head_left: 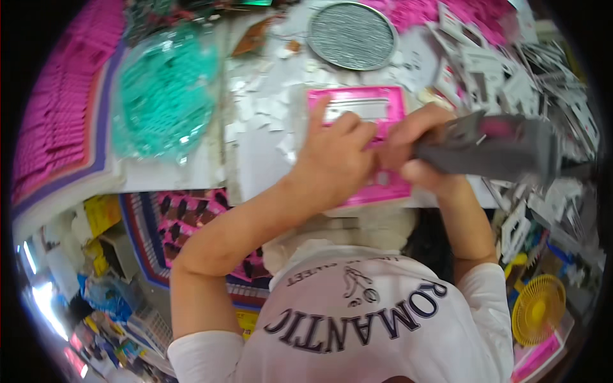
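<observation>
In front of me on the white table lies a bright pink plastic panel [397, 105] with a pale strip set in its upper part. My left hand [335, 156] rests over the panel, index finger stretched toward its far edge, the other fingers bent together by the tool's front end. Whatever those fingers pinch is hidden. My right hand [418, 143] is wrapped around a dark grey power screwdriver [491, 147], blurred, its body pointing right and its front end over the panel. The tip is covered by my hands.
Beyond the panel stands a round tray [352, 35] of many small metal pieces. Small white bits [255, 115] litter the table. A clear bag of turquoise parts [167, 92] lies left, near stacked pink parts [70, 96]. White-grey parts [491, 70] heap up at right; a yellow fan [538, 309] is below.
</observation>
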{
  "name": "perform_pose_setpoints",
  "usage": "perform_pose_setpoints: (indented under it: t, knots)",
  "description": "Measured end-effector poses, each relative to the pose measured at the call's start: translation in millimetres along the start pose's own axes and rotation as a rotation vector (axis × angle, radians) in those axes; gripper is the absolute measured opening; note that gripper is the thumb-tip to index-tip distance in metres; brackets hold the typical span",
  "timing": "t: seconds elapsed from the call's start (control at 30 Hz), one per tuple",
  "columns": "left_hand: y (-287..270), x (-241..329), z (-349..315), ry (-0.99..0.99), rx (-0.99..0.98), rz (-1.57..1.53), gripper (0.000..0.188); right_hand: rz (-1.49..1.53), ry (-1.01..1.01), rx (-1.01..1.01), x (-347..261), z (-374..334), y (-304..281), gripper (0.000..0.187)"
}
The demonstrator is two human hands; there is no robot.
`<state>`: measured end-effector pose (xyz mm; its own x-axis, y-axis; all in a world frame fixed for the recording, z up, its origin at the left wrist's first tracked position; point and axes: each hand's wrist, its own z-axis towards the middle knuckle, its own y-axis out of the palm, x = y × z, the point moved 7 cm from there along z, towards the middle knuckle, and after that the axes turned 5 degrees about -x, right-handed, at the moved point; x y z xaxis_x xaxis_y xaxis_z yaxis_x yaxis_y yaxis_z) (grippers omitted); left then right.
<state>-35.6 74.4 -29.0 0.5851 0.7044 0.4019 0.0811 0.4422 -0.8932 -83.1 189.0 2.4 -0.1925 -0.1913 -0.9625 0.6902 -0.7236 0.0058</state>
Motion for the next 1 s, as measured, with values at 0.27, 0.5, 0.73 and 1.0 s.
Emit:
perform_pose_setpoints:
  t: [0.27, 0.5, 0.73, 1.0]
  knots:
    - [-103, -91, -76, -0.140, 0.465, -0.086, 0.026, 0.126, -0.176, 0.233, -74, 0, -89, 0.040]
    - [-133, -201, -96, -0.519, -0.097, 0.243, 0.029, 0.013, -0.104, 0.477, -54, 18, -100, 0.037]
    - [-183, -220, -122, -0.750, 0.344, 0.089, 0.032, -0.326, -0.171, 0.587, -69, 20, -92, 0.042]
    - [-25, -22, -85, -0.670, 0.436, -1.569, 0.030, -0.206, 0.150, 0.145, -31, -36, 0, 0.077]
